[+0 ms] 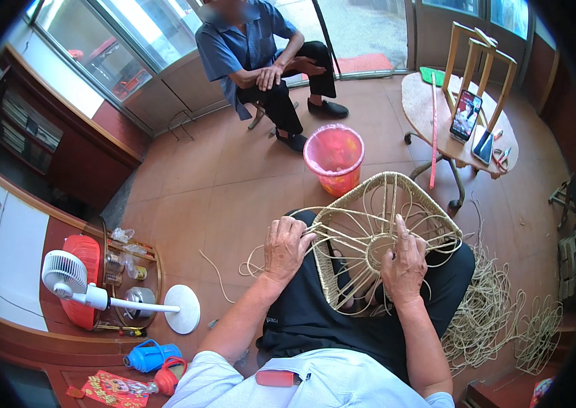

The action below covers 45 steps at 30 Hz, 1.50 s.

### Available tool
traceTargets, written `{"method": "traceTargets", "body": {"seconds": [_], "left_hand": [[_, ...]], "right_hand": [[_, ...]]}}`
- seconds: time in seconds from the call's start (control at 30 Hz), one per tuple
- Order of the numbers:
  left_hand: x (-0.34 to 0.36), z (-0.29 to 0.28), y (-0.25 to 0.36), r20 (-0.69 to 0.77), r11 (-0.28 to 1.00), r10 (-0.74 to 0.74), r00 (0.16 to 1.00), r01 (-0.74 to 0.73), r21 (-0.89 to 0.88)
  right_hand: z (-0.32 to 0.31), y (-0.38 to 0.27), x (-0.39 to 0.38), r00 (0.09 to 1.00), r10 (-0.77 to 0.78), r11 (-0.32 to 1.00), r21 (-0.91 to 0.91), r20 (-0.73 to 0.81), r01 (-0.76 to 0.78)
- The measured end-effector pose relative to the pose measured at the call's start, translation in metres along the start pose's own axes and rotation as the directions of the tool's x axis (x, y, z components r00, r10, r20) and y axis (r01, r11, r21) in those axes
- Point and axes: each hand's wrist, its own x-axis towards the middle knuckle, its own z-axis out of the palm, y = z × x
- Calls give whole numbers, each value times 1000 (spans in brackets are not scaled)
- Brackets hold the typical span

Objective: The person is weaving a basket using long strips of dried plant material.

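On my dark-trousered lap rests a square basket (452, 225) of pale cord, with radiating strands and a central ring (378, 246). At its left side, my left hand (284, 248) has closed fingers around several cord strands (318, 230), with loose loops trailing leftward. My right hand (405, 262) is over the middle beside the ring, index finger stretched toward the far strands and the other fingers curled; what they hold, if anything, is hidden. A large tangle of cord (478, 309) lies on the floor by my right leg.
Ahead, a person (247, 68) sits on a stool behind a pink bin (334, 170). A round table (420, 102) holds wooden frames, phones and pliers. At left are a white fan (65, 270), shelf and blue flask (152, 355); another cord coil (536, 333) lies right.
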Motion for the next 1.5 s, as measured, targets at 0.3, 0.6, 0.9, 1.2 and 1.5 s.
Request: {"method": "traceTargets", "body": {"seconds": [0.3, 0.6, 0.9, 1.2, 1.5], "left_hand": [[6, -24, 4, -391, 989, 26, 920, 32, 143], [-7, 1, -6, -79, 984, 136, 988, -125, 127], [-5, -19, -60, 57, 947, -12, 998, -7, 320], [-34, -125, -222, 144, 683, -608, 781, 423, 595], [24, -30, -22, 160, 984, 165, 973, -173, 36]], "right_hand": [[-4, 3, 4, 1000, 14, 1000, 5, -11, -14], [0, -2, 7, 999, -32, 999, 1, -40, 32], [2, 4, -4, 997, 12, 1000, 9, -82, -11], [7, 0, 2, 993, -4, 1000, 25, -118, 7], [1, -2, -3, 992, -23, 1000, -12, -123, 22]]}}
